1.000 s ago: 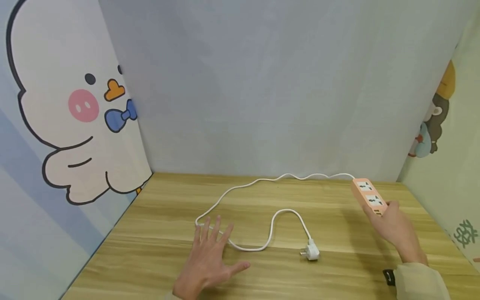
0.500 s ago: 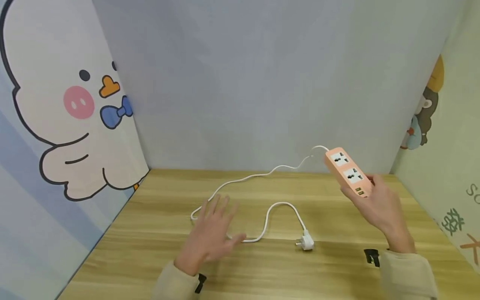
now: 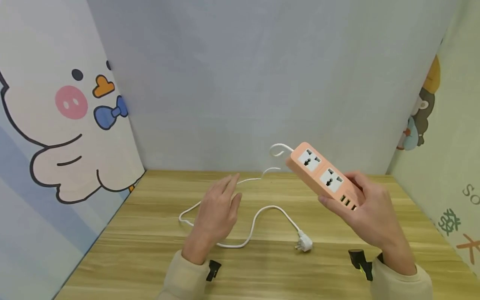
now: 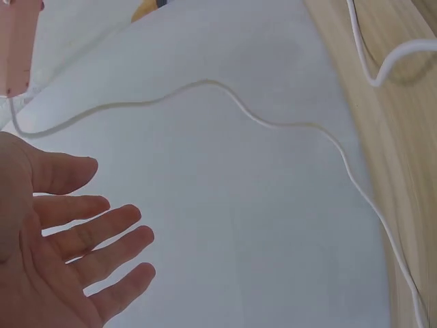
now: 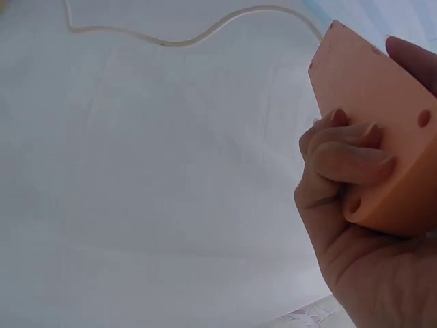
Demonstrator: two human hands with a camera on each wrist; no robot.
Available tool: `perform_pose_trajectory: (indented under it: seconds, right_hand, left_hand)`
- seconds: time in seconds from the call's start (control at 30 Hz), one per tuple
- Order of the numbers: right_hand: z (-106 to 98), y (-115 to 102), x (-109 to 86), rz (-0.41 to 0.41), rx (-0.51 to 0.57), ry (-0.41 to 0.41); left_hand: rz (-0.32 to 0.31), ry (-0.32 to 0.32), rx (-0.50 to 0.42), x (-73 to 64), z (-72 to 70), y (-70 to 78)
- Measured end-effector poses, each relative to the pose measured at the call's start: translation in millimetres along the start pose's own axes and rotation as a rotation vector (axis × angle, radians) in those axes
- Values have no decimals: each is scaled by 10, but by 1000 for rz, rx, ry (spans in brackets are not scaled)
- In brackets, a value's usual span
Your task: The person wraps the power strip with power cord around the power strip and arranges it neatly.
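My right hand (image 3: 371,212) grips the near end of an orange power strip (image 3: 318,173), raised above the table and tilted, its sockets and USB ports facing me. In the right wrist view several fingers (image 5: 355,160) curl round the strip's underside. A white cable (image 4: 157,101) leaves the strip's far end and hangs down to the table. My left hand (image 3: 217,208) hovers over the cable with relaxed, fairly straight fingers, holding nothing; it hides part of the cable in the head view. The white plug (image 3: 304,241) lies on the table between the hands.
The wood-grain table (image 3: 270,275) meets a grey-white cloth backdrop (image 3: 243,83) behind. Printed panels stand on both sides, with a cartoon duck (image 3: 71,108) on the left one. Black wrist mounts (image 3: 213,270) sit at both cuffs.
The right hand has lifted the power strip off the table and brought it left and nearer, pulling the cable's far part up. The left hand has risen from the table and turned.
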State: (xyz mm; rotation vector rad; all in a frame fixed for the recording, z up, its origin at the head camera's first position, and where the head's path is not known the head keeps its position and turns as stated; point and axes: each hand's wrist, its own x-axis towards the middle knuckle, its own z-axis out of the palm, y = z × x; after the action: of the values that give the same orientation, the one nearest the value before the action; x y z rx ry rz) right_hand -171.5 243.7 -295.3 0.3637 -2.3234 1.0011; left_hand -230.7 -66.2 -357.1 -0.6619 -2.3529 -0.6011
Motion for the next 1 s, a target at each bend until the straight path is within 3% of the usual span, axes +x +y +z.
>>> perform_pose_trajectory:
  seconds: [0.17,0.27,0.47,0.63,0.83,0.93,1.0]
  right_hand:
    - [15,-174,-97,-74,92,-37]
    - [36,-261,-137,-152,159,-81]
    - [78,-354,-171,-240,189,-164]
    - [102,-336,-164,-243,175,-182]
    - [147,-315,-161,-249,218,-249]
    - [175,-319,-170,-255,280,-309]
    - [194,-324,-185,-247,316,-352]
  left_hand:
    - [-50,-50,-109,-19,46,-20]
    - [-19,-94,-205,-8,72,-13]
    - [111,-334,-476,9,134,63]
    - [141,-474,-640,27,189,123]
    - [138,-668,-749,9,260,169]
    - [141,-691,-830,-7,306,172]
    - [155,-673,-870,-18,325,166]
